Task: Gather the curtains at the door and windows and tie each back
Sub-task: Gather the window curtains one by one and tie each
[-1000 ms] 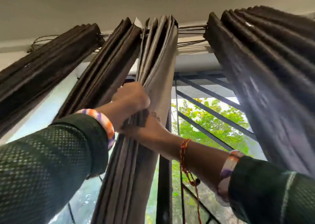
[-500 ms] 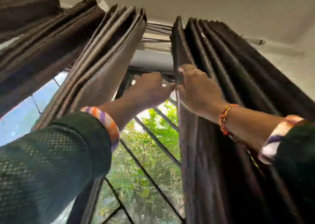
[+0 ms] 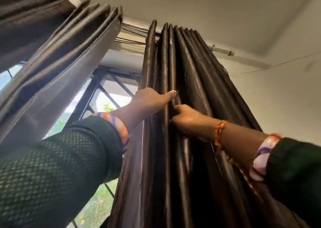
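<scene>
Dark curtain: a glossy, deep brown curtain (image 3: 187, 92) hangs in tight vertical pleats right of centre, falling from the rail near the ceiling out past the bottom edge; the folds are narrow, rounded ridges with a satin sheen.
My left hand: my left hand (image 3: 151, 99) reaches up and grips the leading pleats, thumb stretched flat across the front of the ridges, the other fingers wrapped behind the cloth and hidden.
My right hand: my right hand (image 3: 188, 119) sits just below and right of the left one, fingers curled into the folds and pinching a pleat; the fingertips are buried in the fabric.
Grey curtain: a paler grey-brown curtain (image 3: 69, 57) hangs bunched to the left, well apart from both hands, in broader, softer folds with a matte face.
Window: between the two curtains, a window (image 3: 107, 95) with dark metal bars crossing on the diagonal, green leaves blurred behind the glass.
Sleeves: dark green knit sleeves (image 3: 57, 161) with a raised honeycomb texture.
Wrists: smooth rounded bangles (image 3: 119, 128) marbled orange, purple and white on both arms; a thin braided red-and-yellow thread (image 3: 219, 134) on my right wrist.
Ceiling: plain, flat off-white ceiling (image 3: 191, 2).
</scene>
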Demonstrator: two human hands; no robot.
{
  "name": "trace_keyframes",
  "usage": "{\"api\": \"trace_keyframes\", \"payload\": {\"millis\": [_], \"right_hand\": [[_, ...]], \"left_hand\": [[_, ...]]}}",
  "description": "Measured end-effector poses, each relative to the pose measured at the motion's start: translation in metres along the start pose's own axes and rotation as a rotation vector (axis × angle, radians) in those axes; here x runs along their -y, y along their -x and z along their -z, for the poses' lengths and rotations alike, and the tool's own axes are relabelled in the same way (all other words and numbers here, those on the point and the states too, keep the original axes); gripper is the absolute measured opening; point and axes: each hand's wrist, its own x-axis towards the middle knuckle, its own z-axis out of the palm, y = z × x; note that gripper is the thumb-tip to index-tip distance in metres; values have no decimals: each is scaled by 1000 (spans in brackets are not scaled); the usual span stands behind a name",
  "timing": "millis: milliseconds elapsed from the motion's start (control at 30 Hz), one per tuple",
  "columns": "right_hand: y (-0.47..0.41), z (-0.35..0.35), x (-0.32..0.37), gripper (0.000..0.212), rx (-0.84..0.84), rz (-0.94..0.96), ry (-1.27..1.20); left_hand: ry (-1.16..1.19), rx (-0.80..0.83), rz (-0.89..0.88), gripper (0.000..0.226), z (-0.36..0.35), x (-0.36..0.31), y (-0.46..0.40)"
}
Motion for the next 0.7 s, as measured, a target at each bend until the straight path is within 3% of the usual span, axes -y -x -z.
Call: {"api": "trace_keyframes", "payload": {"millis": [200, 367, 500, 567, 700], "right_hand": [[14, -11, 25, 29, 117, 182, -156], [8, 13, 1, 43, -162, 192, 320], [6, 19, -9, 62, -328, -70, 501], [2, 21, -9, 70, -361, -161, 427], [-7, 17, 5, 67, -232, -124, -111]], "left_hand": [[-104, -172, 84, 31, 27, 12, -3], [-244, -334, 173, 41, 75, 44, -13], [-377, -404, 173, 34, 114, 55, -19], [-419, -418, 171, 32, 128, 60, -21], [-475, -433, 154, 34, 145, 72, -25]]}}
